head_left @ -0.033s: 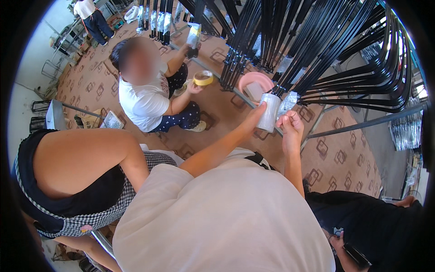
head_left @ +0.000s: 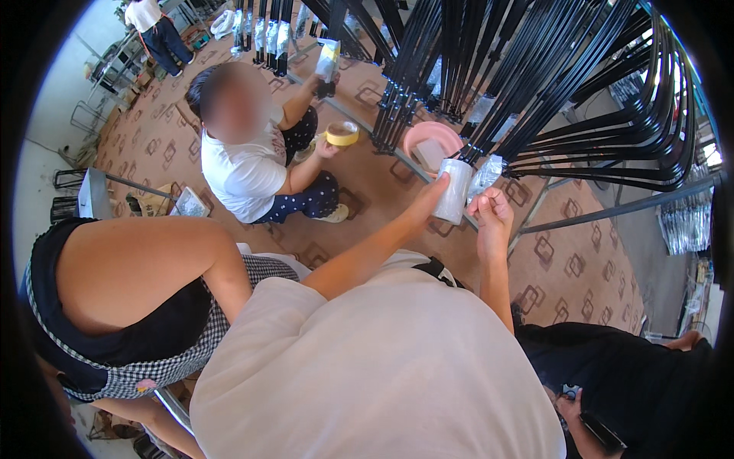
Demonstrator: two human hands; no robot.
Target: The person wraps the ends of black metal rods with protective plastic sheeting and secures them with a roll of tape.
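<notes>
My left hand (head_left: 433,193) grips a roll of clear plastic film (head_left: 456,191), its fingers mostly hidden behind the roll. Just right of it, my right hand (head_left: 492,213) is closed with the fingers curled in; whatever they pinch, if anything, is too small to make out. Between and above my hands is the film-wrapped end (head_left: 487,173) of a black metal tube. That end belongs to a bundle of long black tubes (head_left: 527,84) slanting up to the right, several with film around their lower ends.
A pink basin (head_left: 430,136) holding a pale block stands beyond the roll. Ahead left, a seated person (head_left: 245,168) holds a yellow tape roll (head_left: 342,134) and a wrapped tube end. Other people are close on my left (head_left: 130,275) and right (head_left: 612,375). A metal rail (head_left: 612,210) crosses at right.
</notes>
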